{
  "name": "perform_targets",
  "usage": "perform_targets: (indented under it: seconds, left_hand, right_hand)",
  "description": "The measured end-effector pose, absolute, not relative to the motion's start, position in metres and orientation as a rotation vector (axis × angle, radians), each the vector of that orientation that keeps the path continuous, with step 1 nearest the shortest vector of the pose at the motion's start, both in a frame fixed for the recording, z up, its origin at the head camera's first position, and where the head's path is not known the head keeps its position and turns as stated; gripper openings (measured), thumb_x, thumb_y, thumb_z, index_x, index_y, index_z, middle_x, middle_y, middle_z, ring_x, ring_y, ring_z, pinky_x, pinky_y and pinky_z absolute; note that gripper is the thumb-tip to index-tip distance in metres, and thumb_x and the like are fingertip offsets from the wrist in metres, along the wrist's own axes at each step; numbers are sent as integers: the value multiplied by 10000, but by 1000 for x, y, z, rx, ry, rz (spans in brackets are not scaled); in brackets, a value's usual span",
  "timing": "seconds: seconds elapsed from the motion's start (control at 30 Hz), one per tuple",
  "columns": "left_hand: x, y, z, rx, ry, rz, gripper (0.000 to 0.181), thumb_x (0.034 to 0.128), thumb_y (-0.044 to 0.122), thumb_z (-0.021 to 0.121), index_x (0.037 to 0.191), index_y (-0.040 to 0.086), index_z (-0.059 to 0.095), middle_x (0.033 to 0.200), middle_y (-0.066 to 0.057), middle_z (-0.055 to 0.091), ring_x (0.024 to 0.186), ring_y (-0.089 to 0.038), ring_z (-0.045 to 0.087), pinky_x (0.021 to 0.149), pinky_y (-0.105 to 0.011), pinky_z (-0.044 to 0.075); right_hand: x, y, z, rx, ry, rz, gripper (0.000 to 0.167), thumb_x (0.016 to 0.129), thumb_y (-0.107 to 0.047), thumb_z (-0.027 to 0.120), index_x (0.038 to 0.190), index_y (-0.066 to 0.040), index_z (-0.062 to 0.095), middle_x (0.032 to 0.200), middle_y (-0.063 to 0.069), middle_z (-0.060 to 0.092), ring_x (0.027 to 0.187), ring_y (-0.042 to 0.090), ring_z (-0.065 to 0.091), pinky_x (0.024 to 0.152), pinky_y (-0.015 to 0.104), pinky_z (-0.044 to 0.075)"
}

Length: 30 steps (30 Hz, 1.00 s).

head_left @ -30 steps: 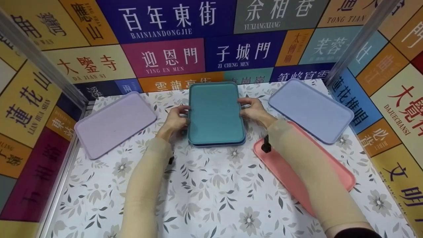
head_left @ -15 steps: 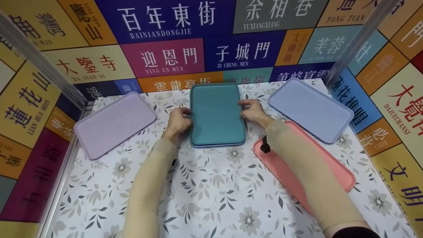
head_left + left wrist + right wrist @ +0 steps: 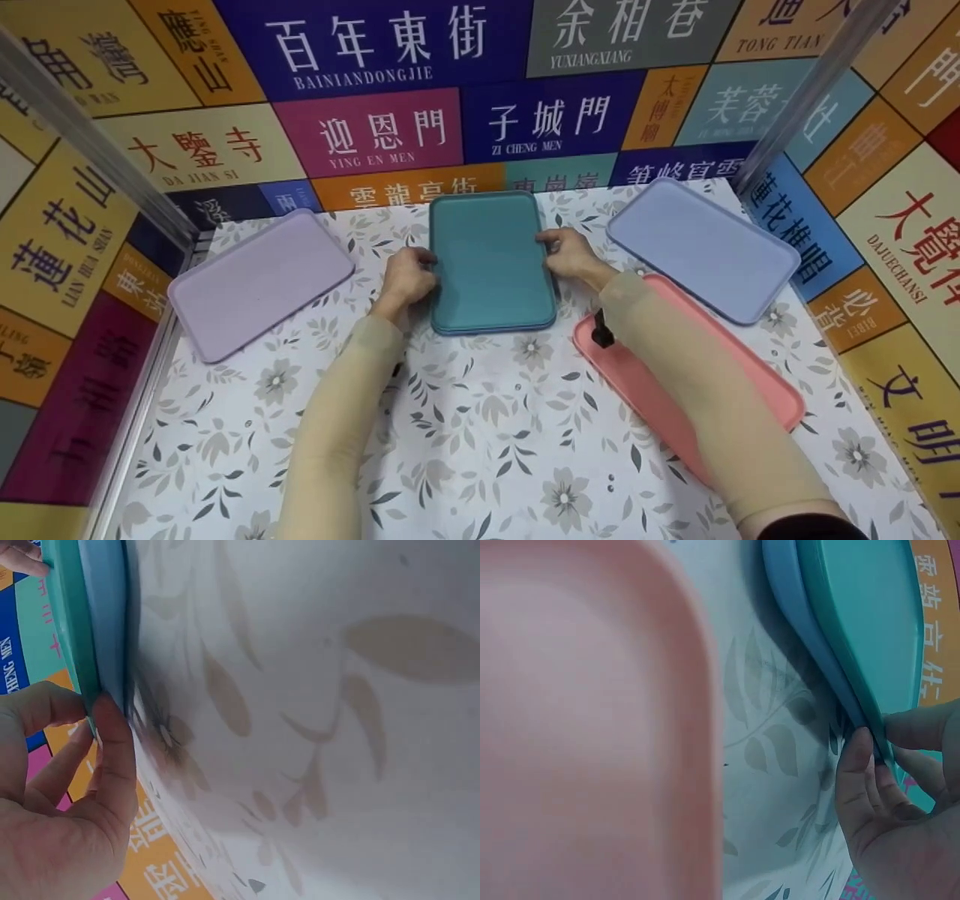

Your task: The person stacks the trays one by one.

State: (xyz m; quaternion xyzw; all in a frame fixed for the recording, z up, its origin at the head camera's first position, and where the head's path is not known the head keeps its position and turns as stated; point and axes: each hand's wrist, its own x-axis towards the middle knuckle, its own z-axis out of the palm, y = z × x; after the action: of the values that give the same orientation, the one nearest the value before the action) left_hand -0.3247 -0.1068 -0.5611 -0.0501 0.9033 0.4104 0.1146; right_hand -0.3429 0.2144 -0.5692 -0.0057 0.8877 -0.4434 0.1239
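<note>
The teal tray lies at the far middle of the scene, its long sides running from near to far, directly between the two hands. A blue tray sits under it, showing as a second rim below the teal one in both wrist views. The left hand pinches the teal tray's left edge about halfway along, and the right hand pinches the right edge roughly opposite. On both sides the fingertips come down to the seam between the two rims; it is hard to tell from these angles whether they also touch the blue tray.

The near edge of the stack faces a broad stretch of floral cloth that reaches the near side of the scene between the two sleeves. The far edge comes close to the back wall, which is covered in coloured panels with lettering. To the left, past the left hand and a strip of cloth, a lilac tray lies at a slant. To the right, a periwinkle tray lies slanted beyond the right hand, near the far right corner. A pink tray lies just on its near side, partly hidden under the right forearm, its left corner near the stack's right side but apart from it.
</note>
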Motion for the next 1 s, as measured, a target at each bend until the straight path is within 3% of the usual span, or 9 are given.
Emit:
perform_targets:
  seconds: [0.13,0.37,0.53,0.73,0.87,1.0]
  left_hand:
    - [-324,-103,-555,-146,2653,1145,465,920,-30,707,1379,30,738,1406,-176,731,1267,-337,686,1182,-500,581]
    - [-321,-98,-543,-168,2619,1079,472,977,44,710,1448,43,682,1452,-181,700,1283,-337,672,1217,-532,558]
    - [-315,-90,-537,-120,2680,971,481,982,69,679,1461,21,677,1457,-201,704,1273,-344,688,1199,-521,571]
    - [-310,-79,-528,-58,2762,814,512,981,101,674,1485,12,671,1469,-217,678,1301,-364,682,1199,-516,563]
    - [-306,-73,-522,-26,2805,707,514,976,147,698,1480,48,683,1441,-210,666,1295,-375,667,1192,-528,547]
    - [-303,-63,-514,-9,2809,716,500,983,144,718,1476,60,691,1443,-188,699,1278,-349,692,1180,-532,565]
  right_hand:
    - [-337,217,-567,-1,2560,-1311,689,886,116,515,1542,-34,665,1501,232,681,1074,244,503,801,302,424]
    - [-322,218,-557,-30,2488,-1301,631,919,92,580,1532,-27,667,1414,257,661,922,200,570,628,240,503]
    - [-309,224,-543,-29,2443,-1274,643,991,-2,649,1626,-36,551,1492,245,614,1074,269,695,802,375,669]
    - [-295,237,-525,-58,2468,-1190,709,1029,-114,697,1692,-49,457,1597,257,567,1163,360,711,977,497,677]
    - [-284,254,-515,-80,2485,-1157,711,1028,-143,711,1683,-25,460,1656,297,518,1264,406,701,1021,522,672]
    - [-270,273,-506,-52,2478,-1151,723,1021,-155,738,1675,-16,464,1659,306,505,1247,397,691,987,482,686]
